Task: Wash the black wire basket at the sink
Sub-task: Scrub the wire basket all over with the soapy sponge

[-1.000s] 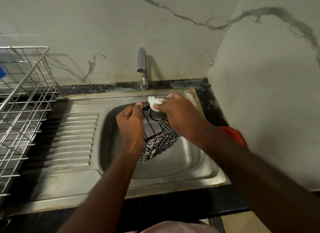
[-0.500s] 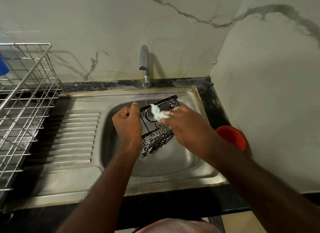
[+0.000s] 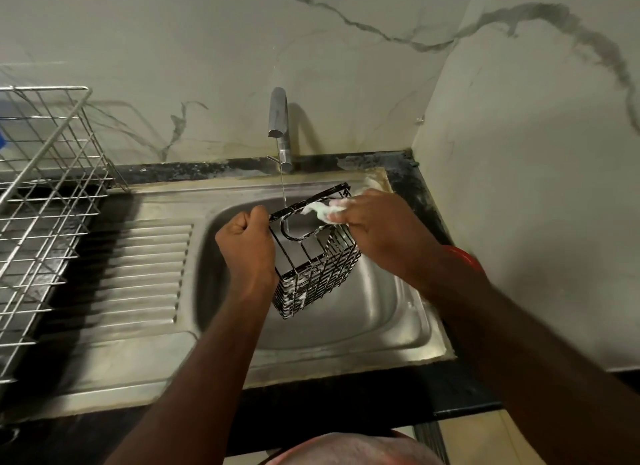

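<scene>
Black wire basket [image 3: 320, 277] — over sink [image 3: 381, 329]

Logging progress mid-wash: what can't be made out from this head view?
All head view.
1. Red object: mostly behind the right forearm.
2. Drain of the sink: behind the black wire basket.
3. Blue item: cut off by the left edge.
4. White pad in the right hand: blurred, material unclear.

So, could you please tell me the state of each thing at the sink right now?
Tap: running, thin stream.
Black wire basket: held tilted over the sink, soapy.
Left hand: grips the basket's rim.
Right hand: holds a white soapy pad against the rim.
</scene>
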Demonstrator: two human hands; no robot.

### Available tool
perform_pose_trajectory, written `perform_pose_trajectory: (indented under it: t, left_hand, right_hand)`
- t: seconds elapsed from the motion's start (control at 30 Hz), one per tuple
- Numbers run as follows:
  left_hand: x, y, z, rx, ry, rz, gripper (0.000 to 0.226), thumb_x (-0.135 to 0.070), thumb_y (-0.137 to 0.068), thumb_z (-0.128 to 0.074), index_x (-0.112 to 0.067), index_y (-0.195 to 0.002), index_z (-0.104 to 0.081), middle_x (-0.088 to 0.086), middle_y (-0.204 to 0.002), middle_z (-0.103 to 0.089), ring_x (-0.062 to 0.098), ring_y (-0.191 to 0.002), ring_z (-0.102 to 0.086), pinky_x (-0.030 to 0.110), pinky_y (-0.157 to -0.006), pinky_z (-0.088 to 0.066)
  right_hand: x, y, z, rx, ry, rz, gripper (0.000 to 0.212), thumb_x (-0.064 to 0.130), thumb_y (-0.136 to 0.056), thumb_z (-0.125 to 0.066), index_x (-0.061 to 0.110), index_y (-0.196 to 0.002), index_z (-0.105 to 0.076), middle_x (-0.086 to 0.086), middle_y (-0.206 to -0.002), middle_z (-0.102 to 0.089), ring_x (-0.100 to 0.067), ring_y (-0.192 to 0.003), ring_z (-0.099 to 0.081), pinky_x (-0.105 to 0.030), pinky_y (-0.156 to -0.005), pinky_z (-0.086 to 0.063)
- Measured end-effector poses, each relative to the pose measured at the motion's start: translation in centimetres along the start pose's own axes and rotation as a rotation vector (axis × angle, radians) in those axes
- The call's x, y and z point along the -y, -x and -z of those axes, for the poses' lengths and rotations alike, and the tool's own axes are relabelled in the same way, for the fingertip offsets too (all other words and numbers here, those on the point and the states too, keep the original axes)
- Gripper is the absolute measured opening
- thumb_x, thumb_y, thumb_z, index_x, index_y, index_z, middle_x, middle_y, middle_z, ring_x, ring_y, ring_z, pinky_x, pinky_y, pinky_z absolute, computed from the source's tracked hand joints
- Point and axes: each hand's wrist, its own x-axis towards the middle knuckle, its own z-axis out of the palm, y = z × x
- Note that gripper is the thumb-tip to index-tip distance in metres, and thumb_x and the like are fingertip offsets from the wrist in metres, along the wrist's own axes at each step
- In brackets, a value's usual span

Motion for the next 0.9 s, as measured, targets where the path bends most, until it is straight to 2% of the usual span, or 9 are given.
perform_pose_trajectory:
  t: [0.13,0.23,0.27,0.4,0.5,0.63,0.73,0.83,0.9]
  left_hand:
    - [0.2,-0.7,0.3,-0.048,0.071,0.054,0.012,-0.017,-0.068,-0.057,-0.009,-0.065,-0.048,0.007,-0.067,-0.029,0.028,-0.062,-0.021,0.047,-0.048,-0.021]
    - [0.4,-1.3,1.1,-0.045,0.101,0.076,0.019,-0.023,-0.061,-0.058,-0.008,-0.067,-0.048,0.008,-0.069,-0.030,0.030,-0.064,-0.023,0.054,-0.046,-0.024]
    - [0.4,-1.4,1.3,-0.042,0.103,0.078,0.021,-0.025,-0.060,-0.058,-0.007,-0.068,-0.049,0.009,-0.070,-0.031,0.029,-0.065,-0.023,0.053,-0.046,-0.024]
    - [0.5,-1.0,1.3,0.008,0.066,0.076,0.024,-0.026,-0.060,-0.059,-0.006,-0.070,-0.051,0.008,-0.068,-0.029,0.030,-0.063,-0.020,0.047,-0.051,-0.026]
    - [0.3,-0.7,1.0,0.014,0.064,0.069,0.018,-0.021,-0.065,-0.058,-0.006,-0.069,-0.048,0.007,-0.067,-0.022,0.038,-0.059,-0.015,0.051,-0.050,-0.016]
    - [0.0,-1.0,1.6,-0.060,0.101,0.118,0.012,-0.012,-0.072,-0.056,-0.010,-0.063,-0.048,0.002,-0.059,-0.028,0.023,-0.059,-0.021,0.039,-0.053,-0.018]
    - [0.0,-1.2,2.2,-0.094,0.085,0.125,0.005,-0.012,-0.073,-0.056,-0.008,-0.070,-0.055,0.004,-0.061,-0.031,0.021,-0.060,-0.024,0.035,-0.053,-0.023]
    - [0.1,-1.2,2.6,-0.103,0.100,0.156,0.018,-0.016,-0.072,-0.057,-0.010,-0.088,-0.062,0.008,-0.077,-0.043,0.023,-0.069,-0.035,0.038,-0.056,-0.030]
    - [0.1,-1.3,2.6,-0.085,0.126,0.179,0.022,-0.017,-0.071,-0.057,-0.011,-0.092,-0.062,0.009,-0.082,-0.046,0.024,-0.072,-0.038,0.038,-0.058,-0.033]
  right_hand:
    - [0.6,2.3,-0.5,0.030,0.071,0.074,0.036,-0.001,-0.091,-0.054,0.013,-0.122,-0.066,-0.006,-0.124,-0.066,-0.028,-0.112,-0.061,-0.040,-0.095,-0.045]
    - [0.1,3.8,-0.3,0.087,0.006,0.084,0.034,-0.003,-0.087,-0.056,0.014,-0.114,-0.071,-0.007,-0.121,-0.067,-0.027,-0.108,-0.064,-0.046,-0.092,-0.052]
    - [-0.3,3.6,-0.2,0.087,-0.027,0.043,0.033,0.000,-0.090,-0.056,0.015,-0.116,-0.069,-0.007,-0.122,-0.067,-0.024,-0.109,-0.063,-0.042,-0.094,-0.051]
    - [-1.3,0.4,0.7,-0.185,-0.099,-0.063,0.032,0.004,-0.091,-0.053,0.014,-0.117,-0.069,-0.007,-0.118,-0.069,-0.017,-0.107,-0.066,-0.028,-0.100,-0.046]
    - [-0.9,-1.5,0.4,-0.114,-0.039,-0.033,0.035,0.004,-0.093,-0.046,0.008,-0.122,-0.065,-0.010,-0.125,-0.064,-0.022,-0.117,-0.061,-0.036,-0.108,-0.041]
    - [-0.1,1.0,0.2,-0.070,-0.046,-0.023,0.037,-0.004,-0.093,-0.048,0.008,-0.125,-0.063,-0.009,-0.128,-0.063,-0.022,-0.121,-0.058,-0.036,-0.109,-0.039]
    - [-0.3,3.3,-0.2,-0.014,-0.120,0.008,0.034,0.000,-0.089,-0.053,0.012,-0.117,-0.069,-0.006,-0.125,-0.065,-0.023,-0.115,-0.062,-0.046,-0.100,-0.048]
    - [-1.1,3.4,0.6,0.051,-0.300,-0.099,0.029,0.004,-0.089,-0.060,0.018,-0.110,-0.073,-0.006,-0.113,-0.071,-0.020,-0.081,-0.072,-0.039,-0.078,-0.059]
    - [-1.5,2.0,1.4,-0.010,-0.359,-0.175,0.027,0.007,-0.090,-0.061,0.022,-0.111,-0.072,-0.003,-0.106,-0.074,-0.017,-0.065,-0.069,-0.036,-0.065,-0.059]
